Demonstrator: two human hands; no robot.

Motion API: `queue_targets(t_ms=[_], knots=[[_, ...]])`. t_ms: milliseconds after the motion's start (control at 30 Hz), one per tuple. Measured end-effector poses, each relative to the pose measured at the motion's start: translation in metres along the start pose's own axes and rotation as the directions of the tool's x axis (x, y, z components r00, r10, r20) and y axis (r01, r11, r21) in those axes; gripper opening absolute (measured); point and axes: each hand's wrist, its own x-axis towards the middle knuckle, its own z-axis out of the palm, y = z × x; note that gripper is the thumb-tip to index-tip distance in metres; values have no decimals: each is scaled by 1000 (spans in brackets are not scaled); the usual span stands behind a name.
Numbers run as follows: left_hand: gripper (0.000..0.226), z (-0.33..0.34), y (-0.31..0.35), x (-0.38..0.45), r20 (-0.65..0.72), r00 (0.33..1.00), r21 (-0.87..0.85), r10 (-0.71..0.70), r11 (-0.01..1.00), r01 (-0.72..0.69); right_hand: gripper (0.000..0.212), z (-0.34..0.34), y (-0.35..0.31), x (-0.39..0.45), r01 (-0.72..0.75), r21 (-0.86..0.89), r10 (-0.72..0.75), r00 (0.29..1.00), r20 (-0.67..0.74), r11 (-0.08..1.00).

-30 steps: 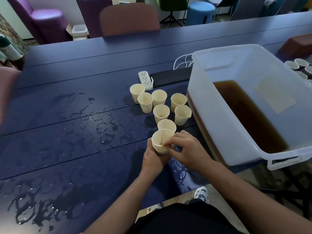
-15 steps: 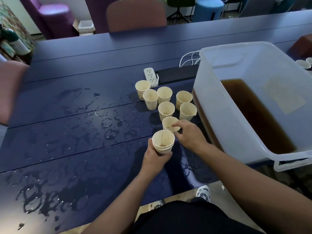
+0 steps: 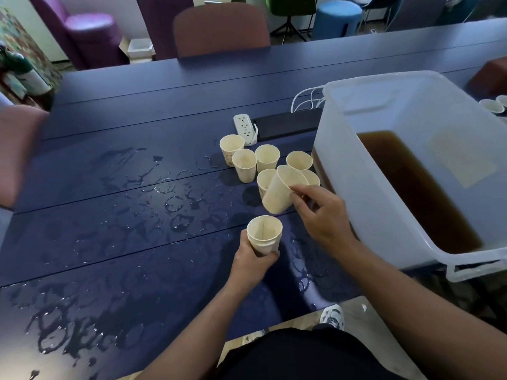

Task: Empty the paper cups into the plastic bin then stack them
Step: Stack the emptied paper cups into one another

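Step in hand: nesting a cup into the stack. Left hand (image 3: 253, 260) fingers wrapped round the stack (image 3: 264, 235), held upright just left of the plastic bin (image 3: 343, 165). Right hand (image 3: 319, 215) fingers pinch a single tilted cup (image 3: 279, 192), lifted between stack and bin. It looks empty, though its inside is hard to see. To do it well: turn the cup upright, line base over the stack's mouth, push straight down, keep the stack steady. Five loose cups (image 3: 267, 156) stand left of the bin on the wet desk (image 3: 137, 204).
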Motion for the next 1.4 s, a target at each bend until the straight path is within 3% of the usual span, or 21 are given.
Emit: queue_targets(t_ms=[133,233,333,467,700,767,833,967,1167,1267,1400], knots=[[63,6,6,2,39,999,-4,4,1000,-4,20,-14,-6,-2,184,3,-184,983,-21,983],[65,9,8,5,41,999,-14,25,1000,-24,22,-18,1,-7,229,-4,-227,969,101,973],[66,13,10,6,38,998,-4,47,999,-47,25,-17,9,-16,208,-1,-203,952,229,978],[65,15,12,5,49,994,13,99,995,-100,26,-16,11,-23,197,2,-190,942,278,980],[65,14,14,7,15,996,53,85,995,-86,24,-6,9,-19,118,-23,-88,845,527,993],[63,11,12,6,-7,998,32,62,998,-62,22,-7,6,-10,22,72,-56,859,509,997],[62,9,12,4,-29,999,17,43,999,-43,21,-6,7,2,-55,88,15,916,401,995],[58,4,14,-1,-38,999,12,25,1000,-25,24,3,24,31,-155,-132,180,961,211,979],[59,-4,17,-7,-18,1000,31,11,999,-11,44,15,54,53,-199,-444,333,910,248,874],[59,-5,16,-8,-11,1000,45,12,999,-11,33,21,69,51,-199,-569,408,874,266,798],[59,-6,12,-8,6,1000,68,8,998,-8,22,24,76,42,-203,-569,388,894,225,797]])
